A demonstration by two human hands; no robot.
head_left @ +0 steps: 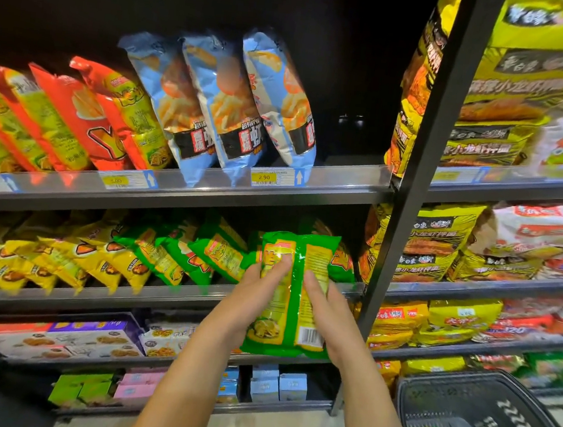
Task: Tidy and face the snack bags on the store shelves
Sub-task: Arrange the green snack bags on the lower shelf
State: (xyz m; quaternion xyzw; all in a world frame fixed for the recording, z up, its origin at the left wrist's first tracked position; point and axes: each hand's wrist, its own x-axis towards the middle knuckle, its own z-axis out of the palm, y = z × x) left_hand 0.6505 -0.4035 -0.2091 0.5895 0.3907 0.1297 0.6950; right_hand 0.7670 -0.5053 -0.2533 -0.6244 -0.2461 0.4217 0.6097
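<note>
Near: black basket (501, 417) bottom right, some green packs inside. Left hand (258, 293) and right hand (331, 309) each have a grip clamped on a side of the green snack bag (290, 303), fingers laid over the near face, thumbs hidden. The bag is in the air just in front of the middle shelf (221, 292), barcode side toward the camera. It could be two bags side by side, can't tell. Likely light, puffy, slick film, crushable contents: hold the side edges, light squeeze, don't pinch the belly. Behind it the green bags (221, 252) lean in a row, with yellow bags (48, 263) further left. Blue bags (222, 104) sit on the shelf above.
</note>
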